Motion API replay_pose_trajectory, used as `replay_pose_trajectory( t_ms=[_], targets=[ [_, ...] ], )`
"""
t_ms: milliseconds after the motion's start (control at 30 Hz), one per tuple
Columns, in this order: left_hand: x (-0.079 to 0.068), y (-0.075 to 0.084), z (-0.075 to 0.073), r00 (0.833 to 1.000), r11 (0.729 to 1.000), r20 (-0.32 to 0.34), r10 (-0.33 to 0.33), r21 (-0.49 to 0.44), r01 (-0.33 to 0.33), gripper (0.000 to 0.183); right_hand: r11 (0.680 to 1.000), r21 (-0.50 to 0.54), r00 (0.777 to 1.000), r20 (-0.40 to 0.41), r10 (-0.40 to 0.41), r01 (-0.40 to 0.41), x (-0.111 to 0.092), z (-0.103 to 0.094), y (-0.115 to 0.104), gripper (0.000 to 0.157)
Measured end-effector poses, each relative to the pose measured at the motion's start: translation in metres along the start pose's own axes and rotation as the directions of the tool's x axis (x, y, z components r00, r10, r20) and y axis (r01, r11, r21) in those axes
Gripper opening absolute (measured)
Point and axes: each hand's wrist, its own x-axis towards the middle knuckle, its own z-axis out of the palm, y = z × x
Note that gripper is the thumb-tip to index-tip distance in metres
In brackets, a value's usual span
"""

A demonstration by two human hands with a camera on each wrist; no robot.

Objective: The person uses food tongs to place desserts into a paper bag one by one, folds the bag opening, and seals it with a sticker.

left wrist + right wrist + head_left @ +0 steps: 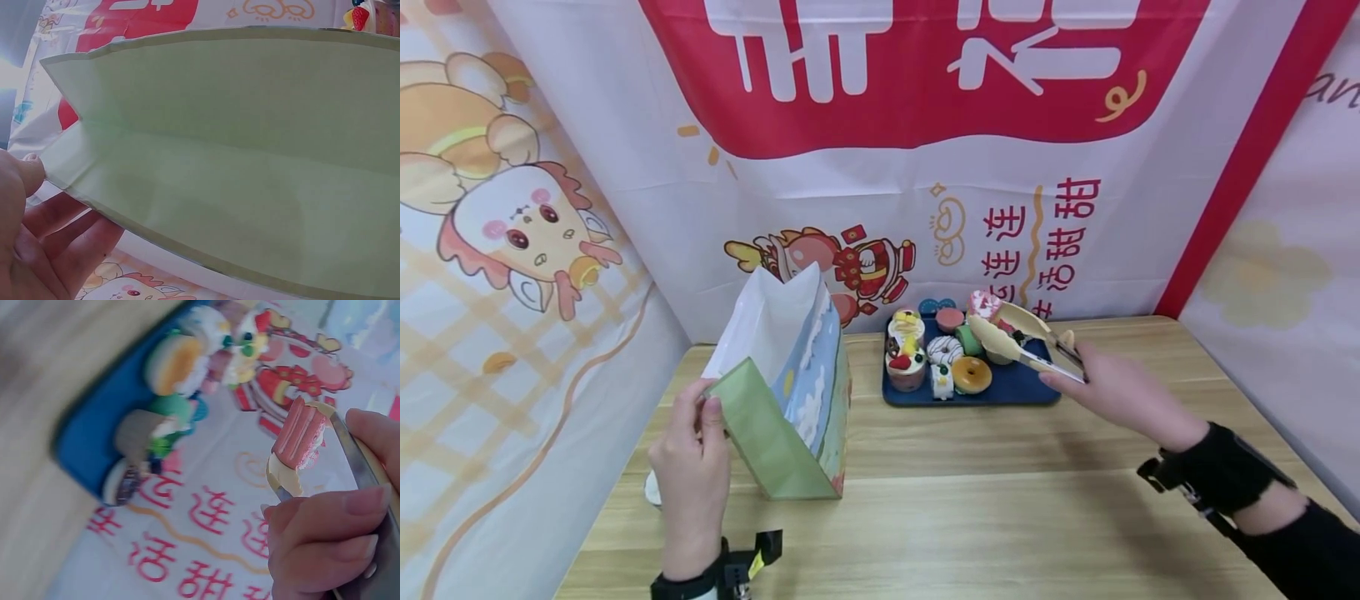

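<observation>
My left hand (691,450) pinches the edge of a standing paper bag (778,437) with a green side panel and a white inside. In the left wrist view, thumb and fingers hold that edge, and the bag (225,150) gapes. My right hand (1116,387) grips a pair of tongs (996,340) with cream tips and metal arms. Between those tips, in the right wrist view, is a pink ridged toy-like cake piece (299,436) with a white crumbly side. It is held above the far side of a dark blue tray (1037,398).
On the tray sit a glazed donut (972,375), a white striped donut (944,350), a fruit-topped cup (906,367), a small white cake (942,382) and other sweets. A printed cloth (850,192) hangs behind the wooden table (955,500). A small white object (652,490) lies left of the bag.
</observation>
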Motion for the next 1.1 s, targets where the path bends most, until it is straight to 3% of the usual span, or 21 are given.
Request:
replay_pose_trajectory(
  t_ms=[200,433,700,967,1100],
  targets=[
    [0.0,0.0,0.0,1.0,1.0,0.004,-0.004,-0.004,0.004,0.02,0.999,-0.022,1.0,-0.001,-0.029,0.029,0.01,-0.018,-0.029,0.095],
    [0.0,0.001,-0.001,1.0,1.0,0.004,0.001,-0.007,-0.001,0.021,0.997,-0.037,0.998,0.002,-0.063,0.063,0.02,-0.027,-0.06,0.106],
    [0.0,0.002,0.0,1.0,1.0,0.014,0.004,-0.001,-0.004,0.021,0.992,-0.029,0.992,-0.021,-0.124,0.123,0.031,-0.034,-0.087,0.082],
    [0.0,0.001,0.0,1.0,1.0,-0.004,0.021,-0.005,-0.021,0.022,0.983,0.053,0.984,-0.053,-0.17,0.173,0.039,-0.041,-0.114,0.074],
    [-0.001,0.0,0.0,1.0,1.0,-0.009,0.015,-0.009,-0.015,0.022,0.979,0.021,0.978,-0.06,-0.201,0.203,0.042,-0.044,-0.126,0.068]
  ],
)
